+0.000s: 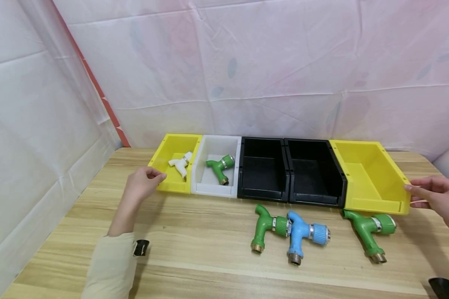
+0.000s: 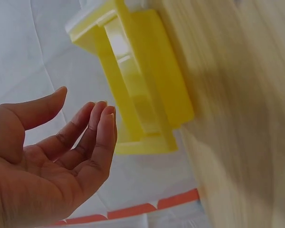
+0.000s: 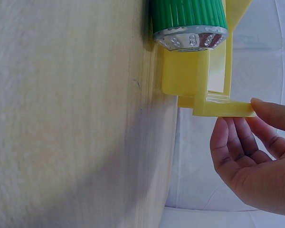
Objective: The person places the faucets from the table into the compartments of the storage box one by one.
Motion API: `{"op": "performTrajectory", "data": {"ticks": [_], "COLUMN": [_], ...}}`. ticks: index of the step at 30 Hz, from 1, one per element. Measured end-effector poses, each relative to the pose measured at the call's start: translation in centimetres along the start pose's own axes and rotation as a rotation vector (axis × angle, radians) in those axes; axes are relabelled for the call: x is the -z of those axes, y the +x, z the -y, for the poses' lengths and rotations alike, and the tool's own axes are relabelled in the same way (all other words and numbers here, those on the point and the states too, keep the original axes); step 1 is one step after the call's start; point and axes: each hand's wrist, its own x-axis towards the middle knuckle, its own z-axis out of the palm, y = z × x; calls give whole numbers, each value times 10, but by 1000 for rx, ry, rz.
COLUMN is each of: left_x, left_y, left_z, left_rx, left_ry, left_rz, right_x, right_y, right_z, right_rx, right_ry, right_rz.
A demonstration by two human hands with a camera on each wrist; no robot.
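A row of bins stands on the table: a yellow bin (image 1: 173, 187) at the left, a white bin (image 1: 214, 189), two black bins, then another yellow bin (image 1: 372, 204) at the right. My left hand (image 1: 143, 185) is beside the left yellow bin's front corner; in the left wrist view its relaxed fingers hold nothing, thumb apart. At the far end, my right hand (image 1: 439, 197) pinches the right yellow bin's side rim between thumb and fingertips. A white tap (image 1: 180, 165) lies in the left yellow bin and a green tap (image 1: 219, 168) in the white one.
Before the bins lie a green tap (image 1: 262, 227), a blue tap (image 1: 300, 233) touching it, and another green tap (image 1: 368, 231) close to the right yellow bin. The black bins (image 1: 262, 194) sit mid-row. A pale curtain (image 1: 247, 62) hangs behind the wooden table (image 1: 194, 249).
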Motion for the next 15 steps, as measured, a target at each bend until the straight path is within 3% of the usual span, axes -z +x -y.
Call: {"op": "performTrajectory", "data": {"ticks": [6,10,15], "left_x": [4,6,8], "left_y": [2,2,1], "left_z": [15,23,32], "left_rx": [40,64,48], "left_ry": [-22,-56,-85], "left_rz": [-8,3,1], "right_x": [0,1,3], "right_y": [0,5,12], "right_z": [0,-11,-26], "right_rx": [-5,3,1], "right_ry": [-19,-5,-33], "right_rz": [-1,-7,-13]}}
